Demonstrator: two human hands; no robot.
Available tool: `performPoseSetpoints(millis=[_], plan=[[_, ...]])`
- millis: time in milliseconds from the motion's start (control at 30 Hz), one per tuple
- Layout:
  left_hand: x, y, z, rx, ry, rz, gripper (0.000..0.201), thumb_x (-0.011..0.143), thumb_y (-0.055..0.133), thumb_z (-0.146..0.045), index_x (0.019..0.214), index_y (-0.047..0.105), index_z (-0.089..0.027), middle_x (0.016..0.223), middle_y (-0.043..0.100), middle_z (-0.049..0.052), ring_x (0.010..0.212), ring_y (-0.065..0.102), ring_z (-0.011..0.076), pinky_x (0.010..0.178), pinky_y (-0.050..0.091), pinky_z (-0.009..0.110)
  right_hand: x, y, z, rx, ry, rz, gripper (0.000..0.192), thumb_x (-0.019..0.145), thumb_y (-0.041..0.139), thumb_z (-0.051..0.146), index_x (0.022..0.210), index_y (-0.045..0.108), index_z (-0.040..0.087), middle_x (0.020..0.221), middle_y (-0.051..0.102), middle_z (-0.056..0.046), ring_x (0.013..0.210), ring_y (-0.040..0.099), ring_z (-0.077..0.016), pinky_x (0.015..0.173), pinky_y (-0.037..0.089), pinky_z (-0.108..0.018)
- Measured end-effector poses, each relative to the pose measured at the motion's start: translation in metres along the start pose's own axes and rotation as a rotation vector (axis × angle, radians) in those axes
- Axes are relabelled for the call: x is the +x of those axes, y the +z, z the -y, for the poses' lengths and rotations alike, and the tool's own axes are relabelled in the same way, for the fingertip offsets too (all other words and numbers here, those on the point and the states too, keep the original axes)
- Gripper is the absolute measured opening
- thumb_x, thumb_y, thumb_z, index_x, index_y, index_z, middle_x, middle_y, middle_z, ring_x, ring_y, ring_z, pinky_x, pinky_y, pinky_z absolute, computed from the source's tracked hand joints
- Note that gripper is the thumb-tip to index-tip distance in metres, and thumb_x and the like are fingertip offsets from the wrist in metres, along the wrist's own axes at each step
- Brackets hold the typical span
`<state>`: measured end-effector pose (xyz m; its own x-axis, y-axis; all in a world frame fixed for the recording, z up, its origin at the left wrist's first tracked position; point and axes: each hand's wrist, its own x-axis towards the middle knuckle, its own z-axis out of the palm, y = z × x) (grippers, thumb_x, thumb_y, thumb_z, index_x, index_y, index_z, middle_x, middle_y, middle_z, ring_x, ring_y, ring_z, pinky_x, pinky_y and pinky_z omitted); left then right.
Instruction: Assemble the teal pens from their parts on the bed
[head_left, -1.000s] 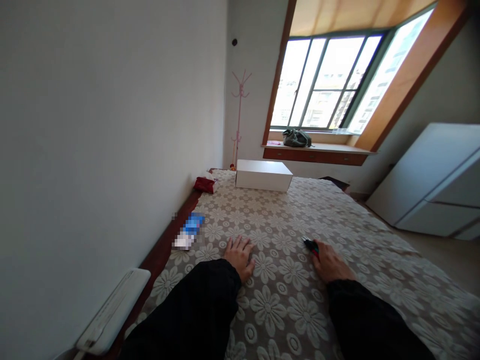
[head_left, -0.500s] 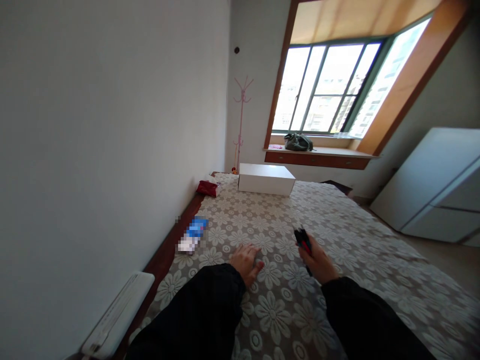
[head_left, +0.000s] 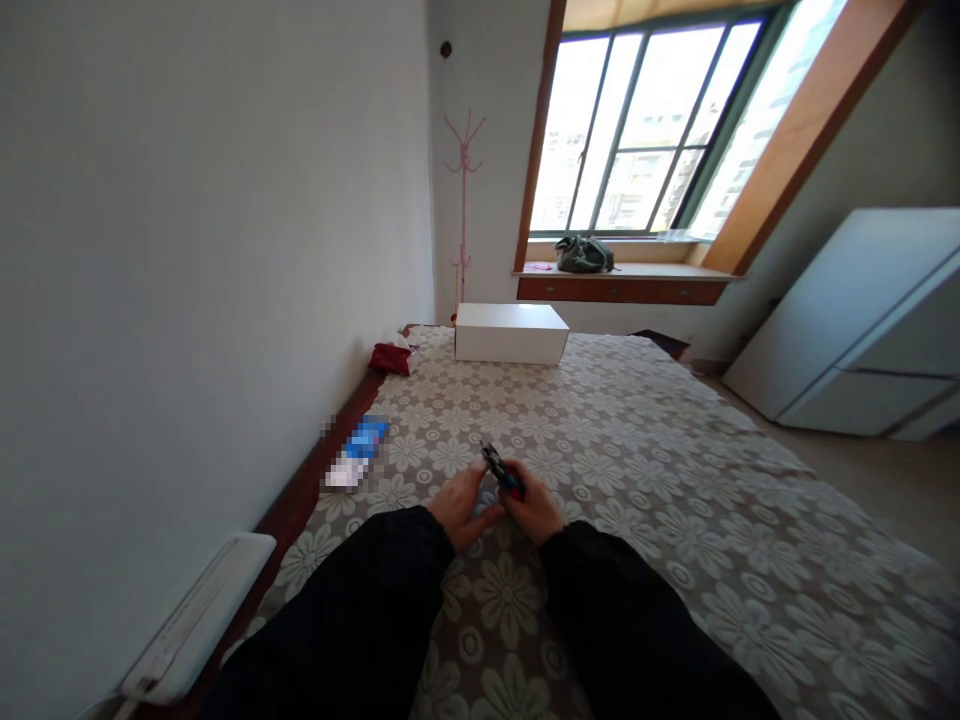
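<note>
My right hand [head_left: 534, 507] is closed around a small bundle of dark pens [head_left: 502, 472], with a red part among them. The pens' narrow ends stick out toward the upper left. Close beside it is my left hand [head_left: 461, 510], thumb and fingers apart, near the left side of the bundle. Whether its fingertips touch the pens is hard to make out. Both hands are above the flower-patterned cover [head_left: 510, 590].
A white box [head_left: 510, 335] stands at the far end of the cover. Along the left edge lie a red packet [head_left: 391, 358], a blurred blue-and-white item [head_left: 358, 453] and a white power strip [head_left: 199, 615] by the wall. A dark bag [head_left: 585, 254] rests on the windowsill.
My right hand has carried the pens left, toward my left hand. The left hand has lifted from lying flat on the cover and now meets it. The view has shifted slightly.
</note>
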<state>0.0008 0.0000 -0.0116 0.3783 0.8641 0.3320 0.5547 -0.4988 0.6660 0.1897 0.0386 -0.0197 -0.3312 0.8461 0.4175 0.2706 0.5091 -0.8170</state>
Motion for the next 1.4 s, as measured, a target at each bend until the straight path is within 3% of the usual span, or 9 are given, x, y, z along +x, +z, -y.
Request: performPoseSetpoints(millis=[133,267,500,667,867,967,1067,1233,1400], plan=[[-0.001,0.0,-0.004,-0.043,-0.051,0.057,0.07,0.095,0.052,-0.054,0.151,0.035,-0.015,0.149,0.048,0.018,0.14,0.043,0.0338,0.118,0.035,0.05,-0.003,-0.001,0.009,-0.045,-0.082,0.163,0.026,0.087,0.051,0.022,0.112,0.058,0.021,0.096,0.068,-0.007,0.089,0.067,-0.0262,0.08,0.053,-0.039],[-0.004,0.0,-0.021,-0.293,-0.032,-0.066,0.063,0.093,0.058,-0.052,0.143,0.045,-0.017,0.152,0.046,0.016,0.14,0.044,0.0327,0.117,0.037,0.048,-0.014,0.008,0.021,0.038,-0.185,0.321,0.047,0.09,0.048,0.018,0.137,0.045,0.022,0.118,0.067,-0.011,0.107,0.066,-0.0276,0.089,0.056,-0.04],[0.001,-0.007,-0.046,-0.417,-0.016,-0.265,0.036,0.093,0.058,-0.055,0.086,0.063,-0.021,0.111,0.073,0.011,0.124,0.059,0.031,0.117,0.037,0.053,-0.028,0.027,0.016,-0.138,-0.318,0.155,0.061,0.093,0.054,0.026,0.15,0.034,0.019,0.145,0.048,-0.017,0.14,0.04,-0.0342,0.115,0.036,-0.059],[0.003,-0.013,-0.031,-0.456,-0.203,-0.486,0.041,0.091,0.059,-0.058,0.081,0.061,-0.019,0.068,0.068,0.004,0.07,0.07,0.0222,0.087,0.059,0.045,-0.024,0.02,0.017,-0.113,-0.204,0.076,0.061,0.092,0.056,0.028,0.149,0.033,0.024,0.143,0.051,-0.014,0.136,0.045,-0.0319,0.114,0.038,-0.057],[0.006,-0.016,-0.004,-0.272,-0.337,-0.169,0.028,0.078,0.075,-0.045,0.083,0.068,-0.018,0.066,0.067,0.0,0.066,0.067,0.0206,0.068,0.058,0.032,-0.02,0.018,0.015,-0.111,-0.163,0.049,0.052,0.089,0.056,0.022,0.139,0.042,0.024,0.131,0.058,-0.012,0.127,0.052,-0.0299,0.109,0.043,-0.053],[0.008,-0.024,0.0,-0.229,-0.423,-0.199,0.028,0.084,0.071,-0.044,0.095,0.066,-0.018,0.066,0.065,0.0,0.058,0.066,0.0199,0.061,0.056,0.031,-0.02,0.018,0.015,-0.142,-0.171,0.079,0.048,0.088,0.055,0.02,0.135,0.046,0.024,0.129,0.059,-0.011,0.125,0.053,-0.0295,0.108,0.044,-0.053],[0.008,-0.045,0.003,0.027,-0.507,-0.24,0.042,0.082,0.077,-0.035,0.116,0.059,-0.018,0.088,0.072,0.005,0.08,0.072,0.0253,0.076,0.056,0.033,-0.02,0.017,0.017,-0.146,-0.148,0.095,0.046,0.088,0.055,0.018,0.133,0.048,0.024,0.127,0.06,-0.011,0.123,0.054,-0.0283,0.108,0.044,-0.052],[0.005,-0.084,0.009,0.548,-0.746,-0.028,0.051,0.095,0.056,-0.021,0.143,0.038,-0.017,0.119,0.068,0.017,0.108,0.068,0.0331,0.09,0.051,0.04,-0.021,0.017,0.017,-0.169,-0.117,0.131,0.041,0.088,0.056,0.017,0.128,0.051,0.023,0.123,0.063,-0.009,0.121,0.056,-0.0274,0.106,0.045,-0.05],[0.001,-0.089,0.003,0.722,-0.81,0.046,0.056,0.099,0.048,-0.03,0.151,0.03,-0.017,0.136,0.057,0.021,0.112,0.065,0.0369,0.091,0.051,0.045,-0.021,0.016,0.021,-0.197,-0.12,0.132,0.04,0.088,0.056,0.016,0.127,0.052,0.022,0.123,0.063,-0.01,0.12,0.056,-0.0278,0.106,0.045,-0.051]])
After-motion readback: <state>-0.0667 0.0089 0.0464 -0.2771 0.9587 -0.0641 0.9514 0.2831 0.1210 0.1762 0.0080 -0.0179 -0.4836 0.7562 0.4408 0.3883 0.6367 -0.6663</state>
